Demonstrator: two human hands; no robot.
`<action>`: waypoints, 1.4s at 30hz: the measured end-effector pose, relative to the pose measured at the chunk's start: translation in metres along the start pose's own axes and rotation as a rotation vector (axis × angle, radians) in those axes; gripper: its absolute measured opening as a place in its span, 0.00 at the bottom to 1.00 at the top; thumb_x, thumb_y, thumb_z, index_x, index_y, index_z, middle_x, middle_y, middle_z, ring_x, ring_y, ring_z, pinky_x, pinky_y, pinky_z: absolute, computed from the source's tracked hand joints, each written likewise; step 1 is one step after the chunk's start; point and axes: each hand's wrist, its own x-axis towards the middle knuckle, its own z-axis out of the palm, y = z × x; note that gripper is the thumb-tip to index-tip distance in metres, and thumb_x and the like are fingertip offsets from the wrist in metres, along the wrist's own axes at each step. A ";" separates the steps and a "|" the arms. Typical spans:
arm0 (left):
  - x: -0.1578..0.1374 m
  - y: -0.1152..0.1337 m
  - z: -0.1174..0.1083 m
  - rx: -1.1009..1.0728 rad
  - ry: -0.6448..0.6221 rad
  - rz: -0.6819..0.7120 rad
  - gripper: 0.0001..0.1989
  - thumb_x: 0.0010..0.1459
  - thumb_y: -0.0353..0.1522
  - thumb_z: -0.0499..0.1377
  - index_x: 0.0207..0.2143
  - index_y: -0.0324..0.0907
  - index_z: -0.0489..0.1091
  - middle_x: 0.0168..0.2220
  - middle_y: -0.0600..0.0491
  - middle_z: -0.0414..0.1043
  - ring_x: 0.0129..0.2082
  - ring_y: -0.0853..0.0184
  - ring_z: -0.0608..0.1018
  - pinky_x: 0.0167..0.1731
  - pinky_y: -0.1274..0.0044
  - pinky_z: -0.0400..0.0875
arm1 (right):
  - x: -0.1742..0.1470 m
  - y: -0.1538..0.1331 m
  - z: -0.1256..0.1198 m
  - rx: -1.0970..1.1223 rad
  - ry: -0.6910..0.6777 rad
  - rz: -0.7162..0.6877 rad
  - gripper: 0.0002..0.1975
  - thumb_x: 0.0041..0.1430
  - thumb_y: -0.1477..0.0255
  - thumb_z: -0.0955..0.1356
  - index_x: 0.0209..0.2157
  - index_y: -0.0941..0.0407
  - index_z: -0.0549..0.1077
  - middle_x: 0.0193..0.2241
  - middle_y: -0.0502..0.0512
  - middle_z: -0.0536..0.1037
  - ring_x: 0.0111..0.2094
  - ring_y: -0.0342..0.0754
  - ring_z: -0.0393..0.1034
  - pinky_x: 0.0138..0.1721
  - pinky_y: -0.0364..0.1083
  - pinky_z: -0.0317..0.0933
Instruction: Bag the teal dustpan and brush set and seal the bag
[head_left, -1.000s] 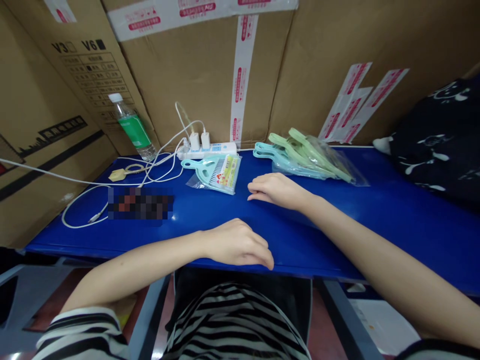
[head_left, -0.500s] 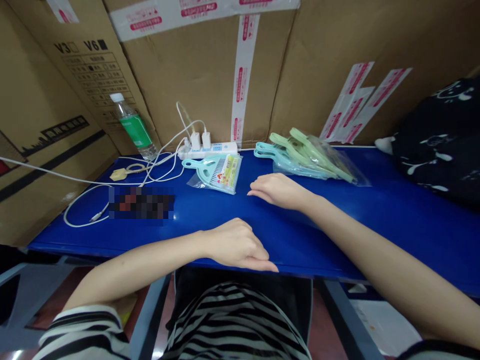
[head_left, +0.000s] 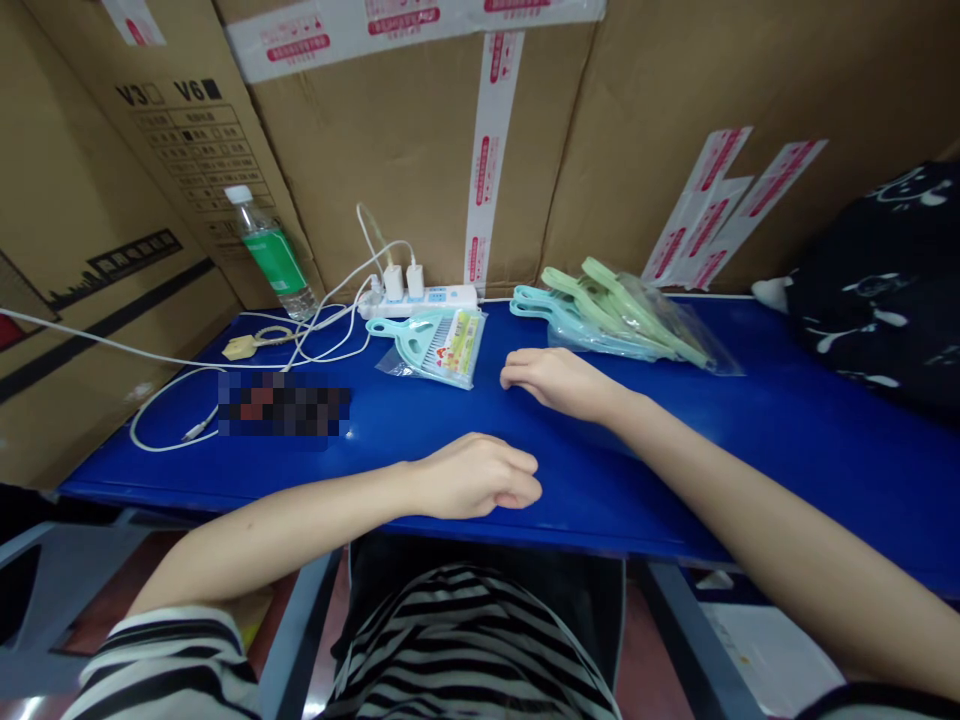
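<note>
The bagged dustpan set (head_left: 435, 345) lies just left of the right hand (head_left: 559, 383), within easy reach. Both hands, the left hand (head_left: 472, 478) too, rest empty on the blue table (head_left: 750, 420), fingers loosely curled.

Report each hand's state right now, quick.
Left hand: fingers loosely curled, holding nothing, resting on the blue table top.
Right hand: fingers curled, holding nothing, resting on the table.
</note>
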 end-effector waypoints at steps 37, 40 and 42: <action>0.002 -0.004 -0.009 0.263 0.067 -0.401 0.19 0.64 0.23 0.48 0.56 0.42 0.63 0.34 0.55 0.75 0.28 0.67 0.77 0.27 0.78 0.66 | 0.003 -0.011 -0.014 -0.015 -0.101 0.105 0.11 0.49 0.84 0.60 0.22 0.54 0.63 0.26 0.53 0.69 0.23 0.45 0.58 0.25 0.44 0.46; 0.003 -0.011 -0.020 0.411 0.073 -0.430 0.27 0.58 0.18 0.48 0.58 0.42 0.61 0.45 0.49 0.73 0.38 0.64 0.78 0.35 0.76 0.71 | 0.002 -0.009 -0.012 -0.011 -0.094 0.121 0.11 0.49 0.84 0.60 0.21 0.55 0.62 0.30 0.55 0.69 0.26 0.45 0.59 0.26 0.44 0.48; 0.001 -0.018 -0.028 0.547 0.123 -0.454 0.27 0.57 0.18 0.47 0.57 0.40 0.63 0.51 0.44 0.70 0.50 0.60 0.74 0.47 0.71 0.71 | 0.002 -0.007 -0.009 -0.001 -0.070 0.111 0.11 0.48 0.84 0.60 0.20 0.55 0.61 0.32 0.57 0.71 0.29 0.46 0.61 0.28 0.44 0.50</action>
